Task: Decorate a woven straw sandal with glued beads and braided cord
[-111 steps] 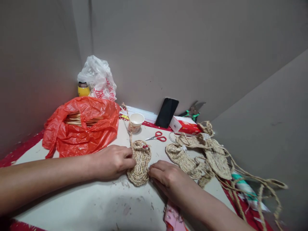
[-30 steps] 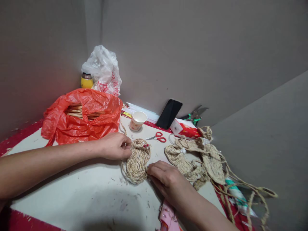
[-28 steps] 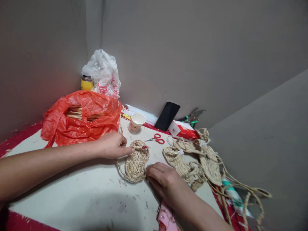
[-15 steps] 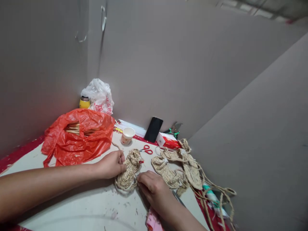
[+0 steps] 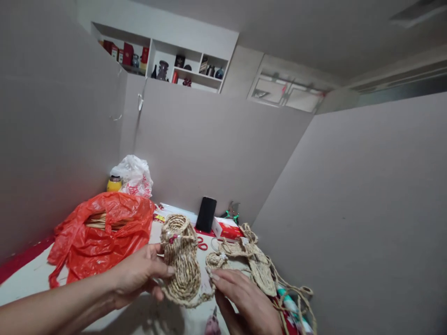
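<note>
My left hand (image 5: 138, 274) holds a small woven straw sandal (image 5: 180, 260) lifted off the table, fingers and thumb gripping its left edge. The sandal stands tilted up, its toe loop with a red bead at the top. My right hand (image 5: 240, 298) lies just right of the sandal's lower edge, fingers stretched out toward it; whether the fingertips touch it I cannot tell. More woven straw sandals (image 5: 251, 258) with loose cords lie on the table to the right.
A red plastic bag (image 5: 94, 237) with straw strips sits at the left. Behind it are a white plastic bag (image 5: 134, 177) and a yellow jar (image 5: 114, 184). A black phone (image 5: 206, 214), a red-and-white box (image 5: 226, 229) and green-handled shears (image 5: 230, 211) line the partition. Grey partition walls enclose the table (image 5: 21, 288).
My left hand has lifted the sandal off the table and tipped it upright. The camera has tilted up, showing shelves and ceiling. My right hand has stayed low beside the sandal.
</note>
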`<control>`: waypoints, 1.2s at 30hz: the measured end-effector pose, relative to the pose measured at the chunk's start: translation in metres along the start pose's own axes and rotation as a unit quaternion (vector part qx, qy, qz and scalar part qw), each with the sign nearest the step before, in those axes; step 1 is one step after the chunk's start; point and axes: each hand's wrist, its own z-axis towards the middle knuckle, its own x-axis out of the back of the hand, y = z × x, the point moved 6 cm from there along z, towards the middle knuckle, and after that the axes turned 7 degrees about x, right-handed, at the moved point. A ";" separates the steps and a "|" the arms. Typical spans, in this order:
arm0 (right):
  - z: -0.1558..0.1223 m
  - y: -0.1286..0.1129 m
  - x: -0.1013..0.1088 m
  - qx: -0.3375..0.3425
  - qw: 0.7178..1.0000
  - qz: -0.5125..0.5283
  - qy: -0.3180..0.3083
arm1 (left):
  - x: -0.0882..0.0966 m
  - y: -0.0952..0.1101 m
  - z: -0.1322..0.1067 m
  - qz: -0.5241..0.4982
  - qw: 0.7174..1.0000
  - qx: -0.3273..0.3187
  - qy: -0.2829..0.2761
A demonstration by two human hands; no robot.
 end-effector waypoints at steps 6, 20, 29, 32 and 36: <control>-0.002 -0.005 0.011 -0.046 0.996 -0.015 0.081 | -0.010 0.010 -0.010 0.022 0.999 -0.036 -0.019; -0.007 -0.019 0.003 -0.073 0.986 0.021 0.147 | -0.057 0.014 -0.010 -0.097 0.981 -0.137 -0.096; -0.014 -0.019 0.003 -0.051 0.997 0.011 0.052 | -0.057 0.011 0.002 -0.059 0.986 -0.150 -0.038; -0.015 -0.019 0.001 -0.073 0.994 0.078 0.022 | -0.053 0.002 0.009 -0.053 0.991 -0.123 -0.023; -0.027 -0.002 -0.002 -0.246 0.959 0.129 0.056 | -0.044 -0.010 0.017 -0.036 0.996 -0.084 0.019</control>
